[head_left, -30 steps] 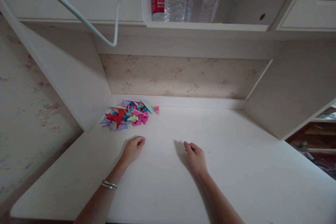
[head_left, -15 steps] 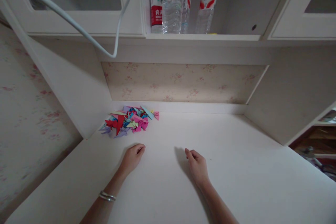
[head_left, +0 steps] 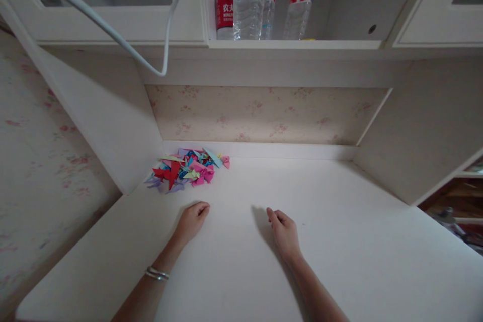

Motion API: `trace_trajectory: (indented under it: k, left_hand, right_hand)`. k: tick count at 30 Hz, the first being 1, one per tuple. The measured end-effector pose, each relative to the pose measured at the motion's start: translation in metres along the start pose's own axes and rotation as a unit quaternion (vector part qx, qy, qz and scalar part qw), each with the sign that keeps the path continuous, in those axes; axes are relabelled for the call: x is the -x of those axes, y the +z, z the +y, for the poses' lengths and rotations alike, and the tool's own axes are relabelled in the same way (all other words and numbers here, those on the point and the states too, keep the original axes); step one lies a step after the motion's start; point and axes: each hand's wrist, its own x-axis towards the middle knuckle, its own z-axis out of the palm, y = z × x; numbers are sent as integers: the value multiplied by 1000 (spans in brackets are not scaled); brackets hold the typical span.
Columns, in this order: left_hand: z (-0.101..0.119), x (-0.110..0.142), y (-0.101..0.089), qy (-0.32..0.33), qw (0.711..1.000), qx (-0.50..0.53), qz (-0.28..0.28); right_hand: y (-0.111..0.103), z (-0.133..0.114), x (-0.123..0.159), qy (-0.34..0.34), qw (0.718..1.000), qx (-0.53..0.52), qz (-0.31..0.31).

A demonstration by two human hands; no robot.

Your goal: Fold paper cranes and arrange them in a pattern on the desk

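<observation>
My left hand (head_left: 194, 220) rests on the white desk in a loose fist, with a silver bangle at its wrist. Nothing shows between its fingers. Just beyond it lies a pile of folded origami paper (head_left: 184, 170) in red, pink, blue, purple and pale green, against the back left corner; some pieces look like paper cranes. To the right, my right hand (head_left: 283, 231) is curled closed too, thumb side up, casting a shadow to its left. No object is visible in it. Neither hand touches the pile.
The white desk (head_left: 234, 271) runs between a left side panel (head_left: 109, 105) and a right panel (head_left: 426, 126). Overhead, a cabinet shelf (head_left: 294, 45) holds several plastic bottles (head_left: 249, 10). A white cable (head_left: 113, 32) hangs at the upper left.
The view has tilted slightly downward, so the shelf and bottles sit higher in the picture. Both hands and the paper pile keep their places on the desk.
</observation>
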Motion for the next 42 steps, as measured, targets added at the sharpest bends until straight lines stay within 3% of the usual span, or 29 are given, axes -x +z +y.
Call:
trace_trajectory:
  k: [42]
  left_hand:
    - [0, 0, -1, -14, 1000, 10, 21]
  right_hand:
    - [1, 8, -1, 17, 999, 17, -31]
